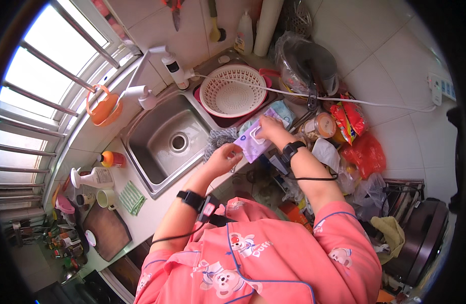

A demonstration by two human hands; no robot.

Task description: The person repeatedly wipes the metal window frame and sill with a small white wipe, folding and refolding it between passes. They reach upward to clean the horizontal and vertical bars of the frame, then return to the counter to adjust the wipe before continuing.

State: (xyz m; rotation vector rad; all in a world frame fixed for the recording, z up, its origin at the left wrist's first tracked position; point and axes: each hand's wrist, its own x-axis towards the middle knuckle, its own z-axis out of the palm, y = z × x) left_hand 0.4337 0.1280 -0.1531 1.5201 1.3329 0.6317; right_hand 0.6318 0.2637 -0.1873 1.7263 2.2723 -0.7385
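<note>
A purple soft pack of wet wipes (249, 151) with a white lid frame lies at the counter's front edge, right of the sink. My right hand (271, 130) grips its far end, the thumb near the lid. Curled fingers of my left hand (222, 159) are at the near left corner of the pack; whether they pinch it I cannot tell. Just behind that hand, a dark mesh scrubber (219, 140) rests on a grey patterned cloth (228, 133). A pale blue packet (283, 111) sits beyond my right hand.
The steel sink (141, 133) has a white faucet (136, 91) over it. Behind stands a white colander (233, 93) in a red basin. A white cable (370, 103) crosses above the counter. On the right are a jar (319, 125), a lidded pot (313, 64) and a red plastic bag (364, 155).
</note>
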